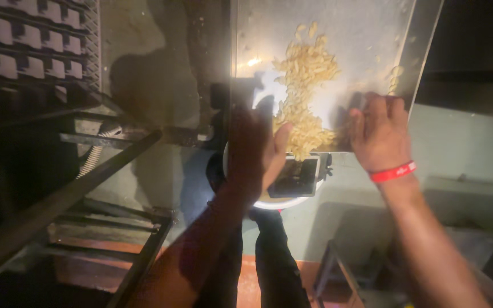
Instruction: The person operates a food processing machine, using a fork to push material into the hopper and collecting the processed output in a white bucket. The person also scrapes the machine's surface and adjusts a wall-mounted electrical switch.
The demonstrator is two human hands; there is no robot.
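Pale kernels [303,85] lie heaped on the metal tray [366,34], near its lower edge. Our left hand [255,151] is open and flat beside them; our right hand [379,134] curls on the edge. We should sweep gently, so none spill.

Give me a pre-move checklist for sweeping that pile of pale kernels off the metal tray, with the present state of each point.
1. Left hand set at the near edge of the shiny tilted metal tray, beside the grain: ok.
2. Right hand with the red wristband gripping the tray's near right edge: ok.
3. Pile of pale yellow kernels gathered in one central stream: not ok, strays lie near the right rim.
4. White round container below the tray lip, under the falling kernels: ok.
5. Room left in that container: cannot tell, a dark block hides it.
6. Lighting on the work: not ok, surroundings are dark.
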